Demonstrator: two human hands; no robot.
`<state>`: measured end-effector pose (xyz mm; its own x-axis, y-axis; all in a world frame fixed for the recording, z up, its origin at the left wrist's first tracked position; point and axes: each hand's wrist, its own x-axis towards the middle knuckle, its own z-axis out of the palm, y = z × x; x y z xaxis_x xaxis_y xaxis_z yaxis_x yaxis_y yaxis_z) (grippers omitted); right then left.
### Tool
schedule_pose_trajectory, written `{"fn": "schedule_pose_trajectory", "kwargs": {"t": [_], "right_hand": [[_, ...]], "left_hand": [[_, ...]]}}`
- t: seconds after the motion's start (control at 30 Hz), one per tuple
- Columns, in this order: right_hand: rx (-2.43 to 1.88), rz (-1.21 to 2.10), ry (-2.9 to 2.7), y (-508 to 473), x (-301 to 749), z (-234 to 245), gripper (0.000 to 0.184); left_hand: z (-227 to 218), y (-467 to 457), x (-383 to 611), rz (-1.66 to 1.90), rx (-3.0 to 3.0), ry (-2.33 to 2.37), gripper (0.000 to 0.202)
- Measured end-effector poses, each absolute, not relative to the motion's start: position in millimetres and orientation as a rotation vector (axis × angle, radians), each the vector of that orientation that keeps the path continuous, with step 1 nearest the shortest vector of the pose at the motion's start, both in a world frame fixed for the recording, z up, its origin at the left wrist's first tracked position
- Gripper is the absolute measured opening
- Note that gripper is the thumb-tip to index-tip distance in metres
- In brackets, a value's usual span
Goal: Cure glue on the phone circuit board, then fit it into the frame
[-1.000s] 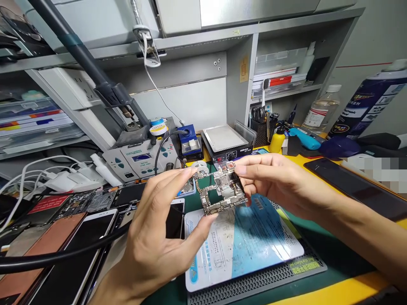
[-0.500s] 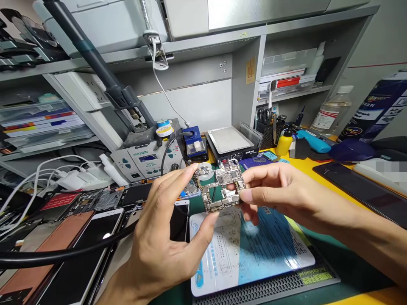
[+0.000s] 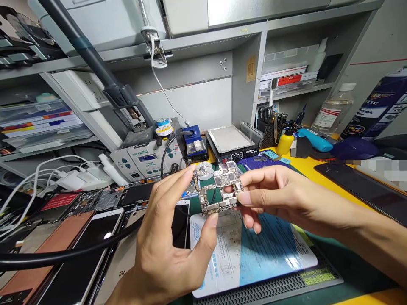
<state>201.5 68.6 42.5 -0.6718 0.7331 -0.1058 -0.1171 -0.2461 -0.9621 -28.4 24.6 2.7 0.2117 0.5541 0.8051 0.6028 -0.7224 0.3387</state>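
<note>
Phone logic board, a rigid, irregular plate with silvery metal shields: pinched at its edges by the left hand and right hand, held above a glossy printed card on a green mat. Yellow bench; soldering station, steel hot plate behind.

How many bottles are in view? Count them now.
3. A clear plastic bottle on the bench at right, a yellow squeeze bottle beside the black mesh tool holder, and a white bottle on the shelf. Others may be hidden.
</note>
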Motion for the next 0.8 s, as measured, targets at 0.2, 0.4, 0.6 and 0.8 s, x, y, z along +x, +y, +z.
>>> {"fn": "schedule_pose_trajectory", "kwargs": {"t": [0.2,0.4,0.6,0.8], "right_hand": [[-0.747,2.044,-1.406,69.3,196.7,38.0,0.020],[-0.790,2.001,-1.408,61.9,186.4,35.4,0.025],[-0.705,2.112,-1.299,55.5,176.7,30.5,0.035],[-0.658,2.249,-1.190,50.8,169.9,31.4,0.037]], "left_hand": [[3.1,21.1,-28.3,-1.592,-2.412,-1.118,0.094],[3.4,22.0,-21.4,-1.563,-2.332,-1.017,0.097],[13.2,21.7,-9.9,-1.444,-2.275,-0.887,0.090],[17.5,15.5,-2.4,-1.327,-2.304,-0.816,0.081]]}}
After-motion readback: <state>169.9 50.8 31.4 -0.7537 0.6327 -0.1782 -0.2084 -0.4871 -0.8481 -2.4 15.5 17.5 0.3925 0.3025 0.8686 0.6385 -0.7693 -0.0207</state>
